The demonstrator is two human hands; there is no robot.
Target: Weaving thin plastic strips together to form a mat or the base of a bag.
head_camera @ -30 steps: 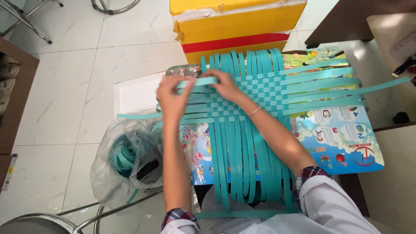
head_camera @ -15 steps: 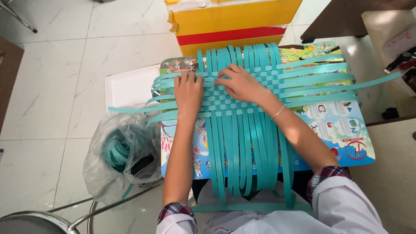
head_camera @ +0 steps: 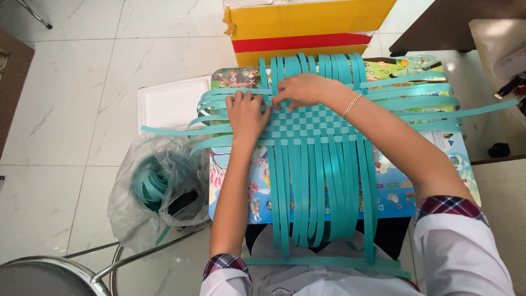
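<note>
Our left hand (head_camera: 246, 115) presses flat, fingers spread, on the teal woven strips (head_camera: 312, 123) lying on the colourful tabletop (head_camera: 394, 186); our right hand (head_camera: 301, 90) pinches one strip at the weave's far edge.

Left hand (head_camera: 246, 114): shifted from the mat's far-left corner to its left edge, palm pressed flat.
Right hand (head_camera: 300, 90): slid leftward beside the left hand (fingertips on the top row).
Woven mat (head_camera: 307, 121): gained finished rows.
</note>
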